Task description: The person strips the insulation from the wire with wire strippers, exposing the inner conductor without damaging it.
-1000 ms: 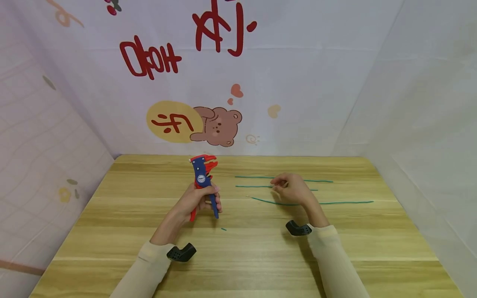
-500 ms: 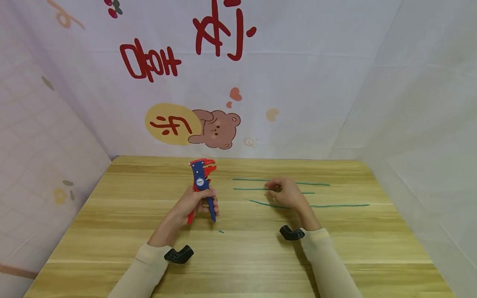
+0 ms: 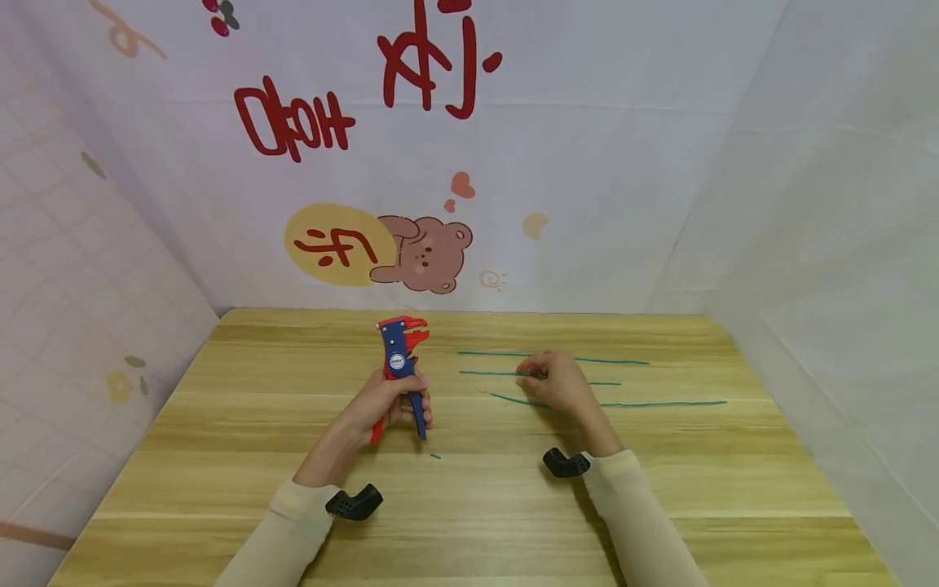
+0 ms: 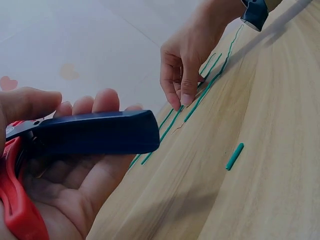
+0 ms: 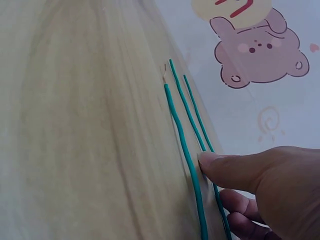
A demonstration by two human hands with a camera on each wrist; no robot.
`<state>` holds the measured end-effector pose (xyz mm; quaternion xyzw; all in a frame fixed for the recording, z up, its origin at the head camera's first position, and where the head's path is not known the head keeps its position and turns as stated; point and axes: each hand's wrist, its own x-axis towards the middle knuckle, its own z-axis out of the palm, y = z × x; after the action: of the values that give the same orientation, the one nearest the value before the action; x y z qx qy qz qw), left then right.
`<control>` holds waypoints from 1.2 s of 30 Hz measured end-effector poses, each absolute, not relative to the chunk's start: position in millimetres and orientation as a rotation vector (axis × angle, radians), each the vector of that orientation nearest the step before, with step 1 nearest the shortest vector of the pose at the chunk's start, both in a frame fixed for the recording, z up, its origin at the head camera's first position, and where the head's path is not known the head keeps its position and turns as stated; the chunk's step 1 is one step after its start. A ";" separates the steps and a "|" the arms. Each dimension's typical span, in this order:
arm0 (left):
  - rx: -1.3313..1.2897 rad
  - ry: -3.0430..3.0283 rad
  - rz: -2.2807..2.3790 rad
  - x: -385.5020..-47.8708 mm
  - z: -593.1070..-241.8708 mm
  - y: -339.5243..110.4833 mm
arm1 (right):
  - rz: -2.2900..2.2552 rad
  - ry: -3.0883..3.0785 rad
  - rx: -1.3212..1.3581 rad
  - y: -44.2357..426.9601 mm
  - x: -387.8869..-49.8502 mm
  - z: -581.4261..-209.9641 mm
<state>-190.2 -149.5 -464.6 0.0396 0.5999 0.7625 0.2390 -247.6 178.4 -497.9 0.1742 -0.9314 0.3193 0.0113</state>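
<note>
A blue and red wire stripper point(image 3: 396, 346) stands upright in my left hand point(image 3: 389, 401), its red jaws at the top; the left wrist view shows fingers round its blue handle point(image 4: 100, 132). Three green wires lie roughly side by side. My right hand point(image 3: 566, 387) pinches the middle wire point(image 3: 487, 372) between thumb and finger; in the right wrist view the thumb point(image 5: 225, 170) covers part of it. Behind lies the back wire point(image 3: 616, 360). The front wire point(image 3: 660, 403) has a bare copper strand at its left end and passes beneath the right hand.
A short green piece point(image 3: 436, 456) lies on the wooden table point(image 3: 469, 522), nearer the body than the wires. White cloth with red lettering and a printed bear point(image 3: 433, 254) hangs behind the table, and more cloth hangs at both sides.
The head view has shifted slightly. My right hand has moved a little left along the middle wire, and that wire's right part sits slightly lower. The stripper remains in my left hand.
</note>
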 end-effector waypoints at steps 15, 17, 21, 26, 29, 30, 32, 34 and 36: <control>0.099 1.630 2.073 -188.8 -465.2 -148.4 | 0.978 -2.916 0.562 175.3 -245.9 -497.0; 0.099 1.633 2.070 -188.6 -465.1 -147.8 | 0.996 -2.923 0.565 176.2 -246.0 -495.3; 0.099 1.629 2.066 -188.0 -463.9 -146.4 | 1.040 -2.946 0.583 178.7 -246.8 -491.6; 0.115 1.615 2.065 -186.9 -462.0 -145.1 | 1.104 -2.962 0.643 182.7 -248.0 -487.9; 0.129 1.615 2.062 -187.0 -461.6 -144.7 | 1.138 -2.951 0.672 184.8 -248.3 -485.0; 0.129 1.616 2.060 -186.9 -461.4 -144.5 | 1.146 -2.945 0.672 185.3 -248.4 -484.0; 0.131 1.617 2.057 -186.9 -461.3 -144.3 | 1.150 -2.937 0.663 186.5 -248.7 -482.0; 0.131 1.618 2.055 -186.9 -461.0 -144.2 | 1.148 -2.929 0.653 187.5 -249.3 -480.1; 0.131 1.617 2.053 -186.8 -460.3 -143.9 | 1.145 -2.919 0.643 188.5 -249.6 -478.1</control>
<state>-186.8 -143.9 -460.3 0.0484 0.5969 0.7577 0.2594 -249.6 188.5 -478.1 0.2007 -0.9115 0.3577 -0.0297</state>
